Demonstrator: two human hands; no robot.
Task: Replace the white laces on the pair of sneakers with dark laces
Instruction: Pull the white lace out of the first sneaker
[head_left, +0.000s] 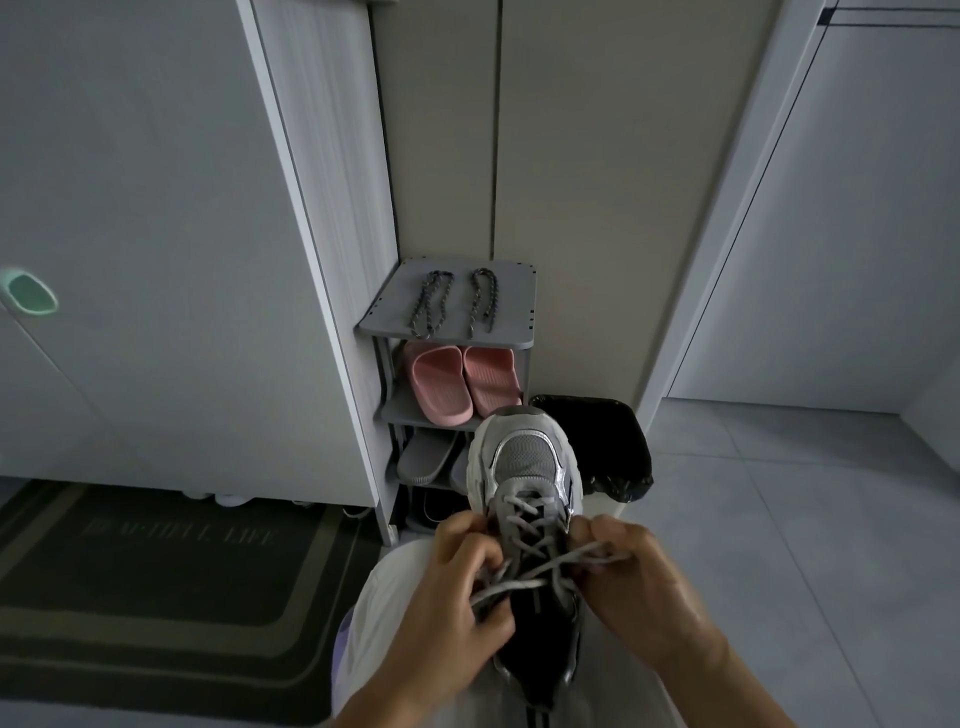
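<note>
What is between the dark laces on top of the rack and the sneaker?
In the head view, the pink slippers sit on the rack's second shelf, between the dark laces above and the sneaker held nearer the camera.

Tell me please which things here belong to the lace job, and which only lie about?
Job: sneaker; white lace; two dark laces; left hand; right hand.
Lying about: pink slippers; grey slippers; shoe rack; black bin; doormat.

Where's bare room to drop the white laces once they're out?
Floor tiles right of the black bin are bare. Rack top has strips beside the dark laces. Lower shelves are crowded with pink slippers. Both hands, left hand and right hand, grip the lace on the sneaker.
</note>
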